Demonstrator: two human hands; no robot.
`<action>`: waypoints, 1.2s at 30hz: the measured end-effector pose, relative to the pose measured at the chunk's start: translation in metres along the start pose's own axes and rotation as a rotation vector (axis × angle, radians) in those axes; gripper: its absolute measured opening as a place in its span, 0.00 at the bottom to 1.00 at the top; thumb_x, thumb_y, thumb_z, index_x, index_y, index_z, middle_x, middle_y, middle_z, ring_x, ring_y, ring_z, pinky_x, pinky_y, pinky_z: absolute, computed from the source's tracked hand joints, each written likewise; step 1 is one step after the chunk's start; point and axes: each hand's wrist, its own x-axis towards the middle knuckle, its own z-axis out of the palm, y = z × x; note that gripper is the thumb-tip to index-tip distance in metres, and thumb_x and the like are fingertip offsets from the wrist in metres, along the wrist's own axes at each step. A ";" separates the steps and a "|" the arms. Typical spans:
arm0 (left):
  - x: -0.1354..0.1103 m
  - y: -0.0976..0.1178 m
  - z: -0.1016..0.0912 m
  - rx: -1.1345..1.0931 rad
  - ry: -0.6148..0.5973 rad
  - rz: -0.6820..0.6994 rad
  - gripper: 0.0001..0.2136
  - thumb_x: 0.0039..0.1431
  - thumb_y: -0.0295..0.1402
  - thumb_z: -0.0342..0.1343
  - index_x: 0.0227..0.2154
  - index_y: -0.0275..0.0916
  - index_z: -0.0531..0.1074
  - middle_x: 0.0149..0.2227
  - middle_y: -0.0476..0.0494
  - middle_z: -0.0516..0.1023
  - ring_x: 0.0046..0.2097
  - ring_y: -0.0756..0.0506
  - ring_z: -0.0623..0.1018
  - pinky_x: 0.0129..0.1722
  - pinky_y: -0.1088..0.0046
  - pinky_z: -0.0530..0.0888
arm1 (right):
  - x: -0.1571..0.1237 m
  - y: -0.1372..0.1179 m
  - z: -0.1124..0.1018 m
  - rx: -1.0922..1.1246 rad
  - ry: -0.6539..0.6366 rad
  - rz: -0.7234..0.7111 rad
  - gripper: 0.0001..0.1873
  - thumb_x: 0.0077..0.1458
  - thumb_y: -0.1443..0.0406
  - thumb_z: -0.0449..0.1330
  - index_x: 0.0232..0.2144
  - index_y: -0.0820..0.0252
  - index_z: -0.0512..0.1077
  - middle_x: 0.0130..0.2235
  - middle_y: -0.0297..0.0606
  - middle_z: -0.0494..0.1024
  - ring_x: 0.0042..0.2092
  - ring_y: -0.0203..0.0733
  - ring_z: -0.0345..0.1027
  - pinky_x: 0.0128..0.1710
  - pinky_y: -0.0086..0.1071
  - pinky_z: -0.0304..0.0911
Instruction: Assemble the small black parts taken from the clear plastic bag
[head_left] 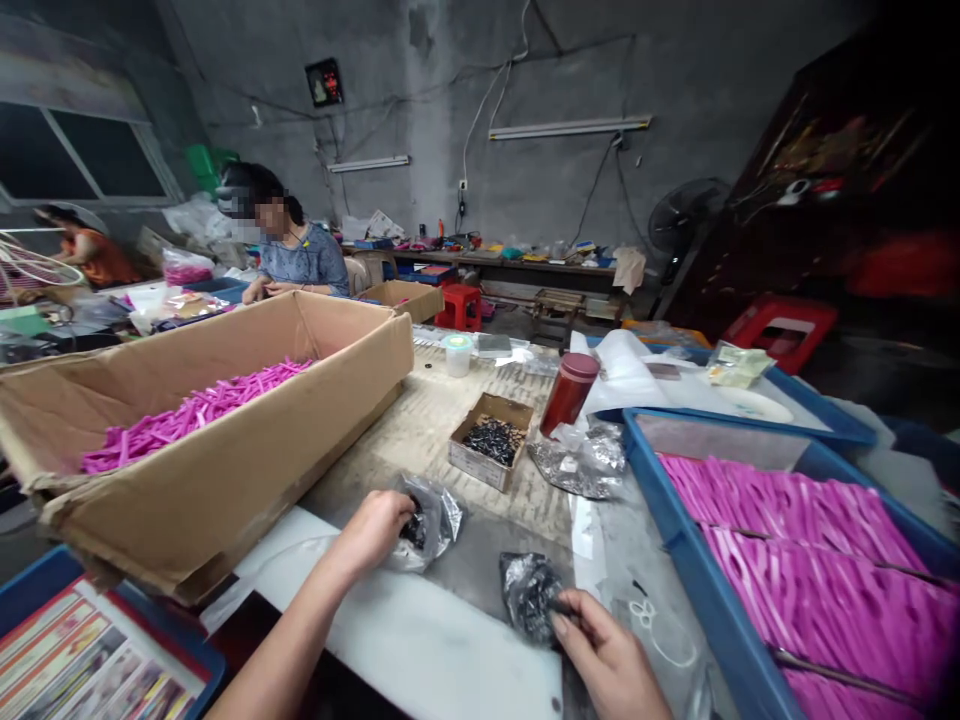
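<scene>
My left hand (pixel 384 524) reaches from the left to a clear plastic bag (pixel 442 520) with small black pieces in it. Its fingers are bent together at the bag's mouth, and what lies between the fingertips is hidden. On the right, my right hand (pixel 606 640) has thumb and fingers pinched at the edge of a second plastic bag (pixel 529 595), filled with dark pieces. Something dark shows at those fingertips, too small to name. Beyond both hands stands a small cardboard box (pixel 480 465) holding many small black pieces.
A long cardboard box (pixel 247 465) of pink strips stands left. At right, a blue crate (pixel 679 560) holds pink pieces in rows. A dark red lidded container (pixel 570 395), crumpled plastic (pixel 581 465) and a small lidded tub (pixel 457 358) stand farther back. A co-worker (pixel 304 255) sits across.
</scene>
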 end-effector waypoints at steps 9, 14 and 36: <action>0.008 0.008 0.027 0.207 -0.025 -0.096 0.10 0.46 0.20 0.42 0.26 0.35 0.68 0.31 0.39 0.71 0.34 0.44 0.71 0.30 0.72 0.63 | 0.002 -0.005 0.003 -0.097 -0.029 -0.007 0.09 0.45 0.61 0.52 0.28 0.60 0.67 0.26 0.37 0.72 0.30 0.42 0.65 0.28 0.28 0.60; 0.005 0.009 0.024 0.219 -0.038 -0.079 0.10 0.47 0.22 0.41 0.25 0.36 0.67 0.30 0.41 0.70 0.33 0.46 0.70 0.29 0.74 0.63 | 0.002 -0.011 0.001 -0.124 -0.027 -0.006 0.08 0.47 0.62 0.51 0.28 0.60 0.66 0.25 0.34 0.71 0.28 0.39 0.64 0.26 0.26 0.59; -0.005 -0.002 0.015 -0.042 0.090 0.091 0.12 0.46 0.21 0.42 0.26 0.37 0.71 0.26 0.45 0.71 0.30 0.49 0.70 0.30 0.78 0.63 | 0.023 -0.026 0.013 -1.032 -0.264 -0.264 0.12 0.44 0.76 0.48 0.22 0.59 0.68 0.27 0.37 0.72 0.32 0.41 0.63 0.31 0.31 0.50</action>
